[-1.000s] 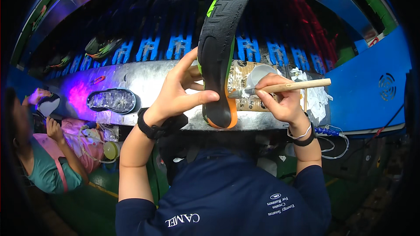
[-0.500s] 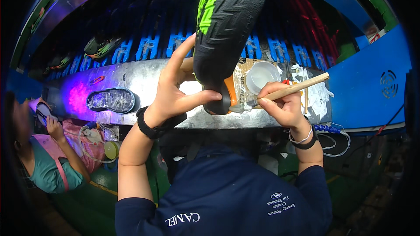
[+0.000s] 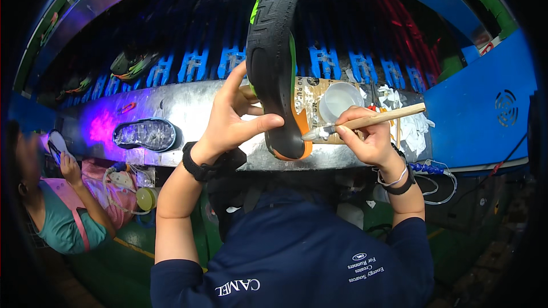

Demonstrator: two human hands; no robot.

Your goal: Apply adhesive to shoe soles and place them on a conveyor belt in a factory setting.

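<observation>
A black shoe sole with green and orange edges is held upright, its heel end low over the bench front. My left hand grips its left side, thumb lying across the narrow middle. Between the fingers and thumb of my right hand is a wooden-handled brush. The brush tip meets the heel near its orange right edge; white matter clings by the bristles. Just beyond my right hand stands a white plastic tub on a brown cardboard piece.
A blue-grey sole-shaped tray lies on the metal bench at left. Crumpled white scraps lie at right beside a blue machine panel. Blue clamps line the back. A co-worker handles a shoe part at far left.
The sole has turned, showing its side more, and its heel has come slightly lower and to the right. The brush in my right hand stays at the heel.
</observation>
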